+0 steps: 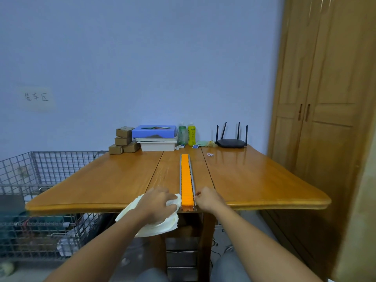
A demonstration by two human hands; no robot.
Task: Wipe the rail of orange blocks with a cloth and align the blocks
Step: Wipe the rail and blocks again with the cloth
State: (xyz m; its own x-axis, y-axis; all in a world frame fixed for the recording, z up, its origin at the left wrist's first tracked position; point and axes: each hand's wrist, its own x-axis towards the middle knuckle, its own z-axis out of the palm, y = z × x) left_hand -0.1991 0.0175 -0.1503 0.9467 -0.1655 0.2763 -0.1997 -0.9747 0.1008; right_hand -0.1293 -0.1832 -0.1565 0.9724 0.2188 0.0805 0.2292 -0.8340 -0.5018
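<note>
A long grey rail [191, 171] filled with a row of orange blocks [186, 178] runs down the middle of the wooden table [254, 180], from its near edge toward the back. My left hand [157, 202] grips a white cloth [150, 224] at the rail's near left side, and part of the cloth hangs over the table edge. My right hand [207, 198] is curled against the rail's near right side, its fingertips touching the grey edge.
At the back of the table stand cardboard boxes [123, 140], a blue box on white trays [155, 137], two bottles [187, 134] and a black router [231, 142]. A wire cage [40, 180] is at the left, a wooden wardrobe [317, 98] at the right.
</note>
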